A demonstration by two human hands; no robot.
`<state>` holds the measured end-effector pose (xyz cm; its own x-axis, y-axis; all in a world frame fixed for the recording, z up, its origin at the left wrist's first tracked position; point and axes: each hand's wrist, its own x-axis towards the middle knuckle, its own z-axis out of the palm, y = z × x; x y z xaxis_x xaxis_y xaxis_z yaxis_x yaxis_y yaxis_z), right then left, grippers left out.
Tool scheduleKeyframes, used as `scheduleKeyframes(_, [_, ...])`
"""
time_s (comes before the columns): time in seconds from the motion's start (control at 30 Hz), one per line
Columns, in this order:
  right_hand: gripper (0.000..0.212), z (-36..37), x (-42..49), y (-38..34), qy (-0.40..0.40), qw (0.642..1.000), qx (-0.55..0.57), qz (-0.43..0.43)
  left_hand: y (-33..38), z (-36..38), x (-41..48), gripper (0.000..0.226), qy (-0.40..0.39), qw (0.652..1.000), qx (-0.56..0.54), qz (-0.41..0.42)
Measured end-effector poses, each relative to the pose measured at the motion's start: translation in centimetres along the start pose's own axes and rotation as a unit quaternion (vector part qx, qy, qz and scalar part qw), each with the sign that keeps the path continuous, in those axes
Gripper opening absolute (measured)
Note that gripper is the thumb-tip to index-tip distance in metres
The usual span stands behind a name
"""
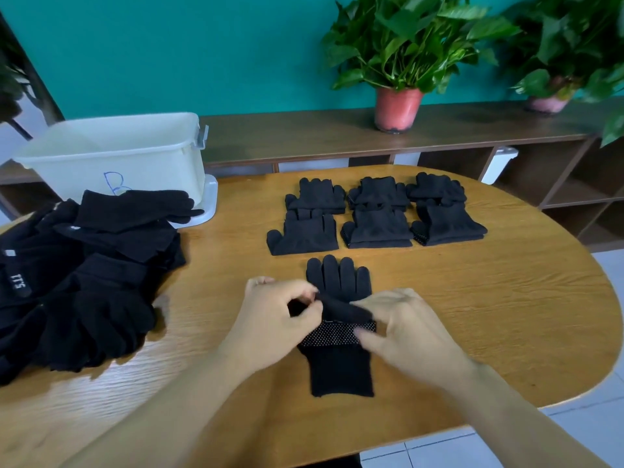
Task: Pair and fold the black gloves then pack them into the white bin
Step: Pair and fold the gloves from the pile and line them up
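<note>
We see a black glove [341, 369] lying flat on the wooden table [489, 315], just in front of the person, cuff toward them and fingers pointing away. Its middle is covered by both hands, so we cannot tell whether one glove or a stacked pair lies there; a strip of white-dotted palm shows between the hands. The left hand [270, 319] pinches a raised fold of the black fabric between thumb and curled fingers. The right hand [405, 329] is blurred, but its thumb and bent fingers seem to close on the same fold from the other side.

Beyond the glove we count six folded pairs [374, 214] set in two rows of three, close together and overlapping a little, so their edges are hard to separate. To the left a heap of loose gloves [84, 282] runs off the picture's edge. One glove from the heap lies across the front of the white bin [114, 153], partly hiding a blue letter drawn on it. We cannot see the bin's floor from here.

Behind the table stands a low shelf [320, 133] with two potted plants [401, 45], the right one cut off by the frame.
</note>
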<state>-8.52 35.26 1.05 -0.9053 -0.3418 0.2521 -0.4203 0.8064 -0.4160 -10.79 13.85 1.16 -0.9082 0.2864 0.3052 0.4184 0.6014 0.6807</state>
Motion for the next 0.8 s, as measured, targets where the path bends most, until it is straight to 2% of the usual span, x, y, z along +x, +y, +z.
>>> scheduleKeyframes(0.1, [0.008,-2.7,3.8,0.2,-0.025,0.982,0.157,0.100,1.3,-1.8,3.8,0.014,-0.021,0.994,-0.099,-0.052])
scheduleKeyframes(0.17, [0.026,-4.4,6.6,0.5,-0.009,0.971,0.199,0.132,1.8,-2.9,6.3,0.002,-0.050,0.989,-0.119,-0.073])
scheduleKeyframes(0.27, [0.040,-6.1,9.7,1.1,-0.008,0.962,0.227,0.153,1.4,-3.9,9.4,0.019,-0.054,0.987,-0.123,-0.084])
scheduleKeyframes(0.37, [0.039,-6.8,10.6,1.4,-0.018,0.958,0.239,0.158,1.1,-4.3,10.8,0.016,-0.032,0.990,-0.110,-0.086])
scheduleKeyframes(0.5, [0.042,-6.4,8.7,1.0,-0.039,0.952,0.255,0.167,1.1,-3.9,9.2,0.008,-0.052,0.990,-0.107,-0.078])
scheduleKeyframes(0.6, [0.032,-5.2,5.9,0.1,-0.059,0.948,0.259,0.175,0.8,-3.1,6.3,0.008,-0.066,0.991,-0.090,-0.070])
scheduleKeyframes(0.67, [0.015,-3.4,3.6,0.0,-0.082,0.953,0.238,0.168,0.5,-2.3,3.9,0.016,-0.071,0.991,-0.087,-0.070])
scheduleKeyframes(0.7, [0.009,-2.3,2.5,0.1,-0.087,0.965,0.189,0.157,0.3,-1.7,2.6,0.018,-0.074,0.992,-0.080,-0.069])
scheduleKeyframes(0.77, [0.013,-0.2,0.4,0.4,-0.038,0.996,0.038,0.074,-0.4,-0.4,-0.1,0.021,-0.064,0.996,-0.034,-0.043])
scheduleKeyframes(0.8, [0.016,0.7,-0.5,0.5,0.001,1.000,-0.018,0.020,-0.7,0.2,-1.3,0.020,-0.052,0.998,-0.003,-0.018])
